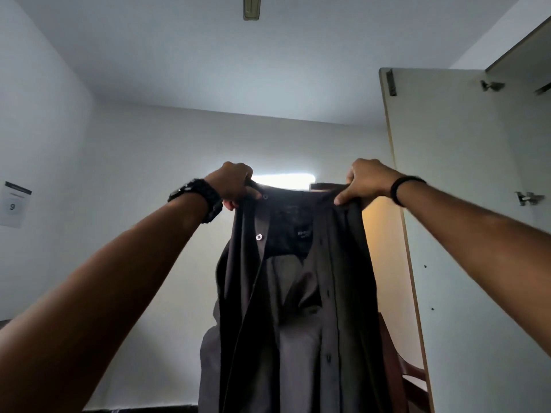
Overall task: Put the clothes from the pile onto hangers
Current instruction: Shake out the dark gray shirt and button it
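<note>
Both forearms were stretched forward and upward from the lower corners of the view. A dark watch was worn on the left wrist, and a thin black band on the right. The left hand was curled over the top edge of a dark grey shirt, with the fabric pinched between thumb and fingers just beside the top button. The right hand was clamped in the same way on the opposite end of the collar, so that the two hands were held well apart and level with each other. The shirt was hung upright between them at about head height, unbuttoned, with its inner side turned toward the camera; a small label could be seen under the collar, though its wording was too small to be read. A pale button was seen on the left placket, and dark buttons ran down the right one. No hanger could be made out inside the garment. To the right an open wardrobe door was seen, with metal hinges on its inner face. Behind the shirt a bright window was partly covered by the collar. On the left wall a paper sheet marked with a 9 was fixed, and a light fitting was mounted on the ceiling above.
</note>
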